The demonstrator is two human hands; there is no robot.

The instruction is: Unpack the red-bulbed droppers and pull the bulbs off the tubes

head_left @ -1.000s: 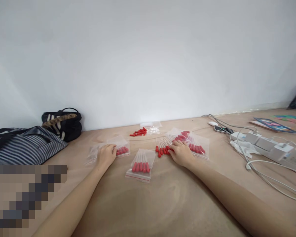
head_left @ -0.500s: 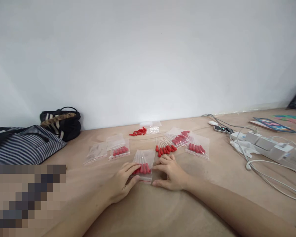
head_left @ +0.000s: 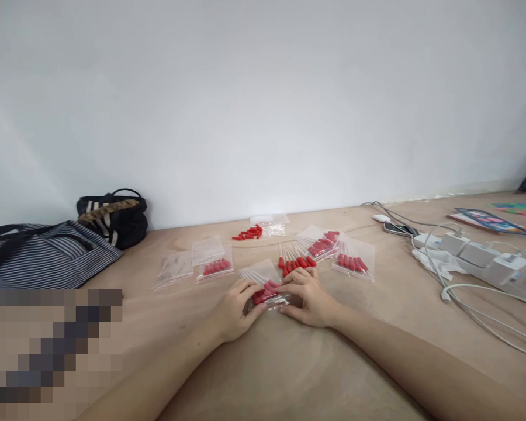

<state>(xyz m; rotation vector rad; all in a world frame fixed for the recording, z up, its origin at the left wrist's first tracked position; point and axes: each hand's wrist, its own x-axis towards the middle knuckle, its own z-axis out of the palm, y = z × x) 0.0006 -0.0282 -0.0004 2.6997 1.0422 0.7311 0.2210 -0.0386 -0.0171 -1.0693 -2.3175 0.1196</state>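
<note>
A clear zip bag (head_left: 259, 271) lies in front of me with several red-bulbed droppers (head_left: 266, 291) inside, their thin pale stems pointing away. Around its left edge curl the fingers of my left hand (head_left: 239, 310), thumb near the bag's front edge. My right hand (head_left: 307, 299) pinches the bag's right side, fingers over the bulbs' end. Just beyond my right fingers, loose red-bulbed droppers (head_left: 298, 262) are fanned out on the surface. Two filled bags, a right bag (head_left: 353, 259) and a rear bag (head_left: 319, 242), lie past them.
Left of centre are a bag with red bulbs (head_left: 216, 267) and flat clear bags (head_left: 173, 269). Small red bulbs (head_left: 249, 233) lie near the wall beside clear bags (head_left: 274, 225). Chargers and a power strip (head_left: 486, 254) with cables stand right; a striped bag (head_left: 48, 257) sits left.
The bag of droppers has shifted right and turned, its bulbs now bunched between my hands. My left hand moved right with it; my right hand has closed onto the bag's right side.
</note>
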